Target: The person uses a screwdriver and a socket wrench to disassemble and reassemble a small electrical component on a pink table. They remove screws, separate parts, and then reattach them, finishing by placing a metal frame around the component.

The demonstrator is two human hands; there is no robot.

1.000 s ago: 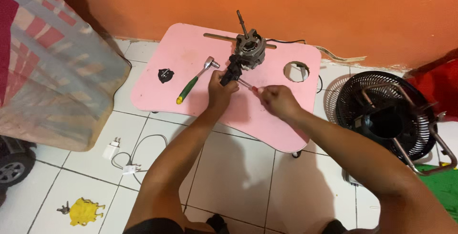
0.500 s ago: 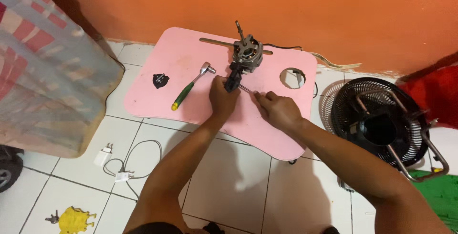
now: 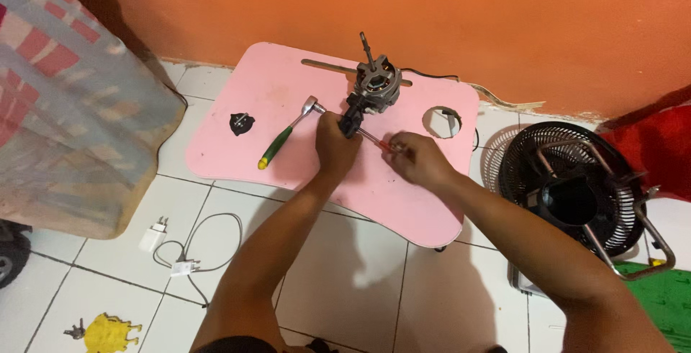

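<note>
A small fan motor (image 3: 374, 85) with a shaft sticking up sits on a pink lap table (image 3: 273, 94). My left hand (image 3: 335, 146) grips the motor's black lower part (image 3: 353, 113) and steadies it. My right hand (image 3: 417, 159) holds a screwdriver (image 3: 374, 141) with a red handle, its thin shaft pointing left into the black part. A ratchet wrench with a green and yellow handle (image 3: 286, 141) lies on the table left of my left hand. A small black cap (image 3: 240, 123) rests farther left.
A black fan grille and stand (image 3: 576, 187) lie on the tiled floor at right. A striped cloth bundle (image 3: 65, 108) fills the left. A white charger with cable (image 3: 173, 249) lies on the floor. The table has a round hole (image 3: 440, 120). An orange wall stands behind.
The view has shifted a little. Both hands stay at the motor; my right hand keeps working the screwdriver against the black part.
</note>
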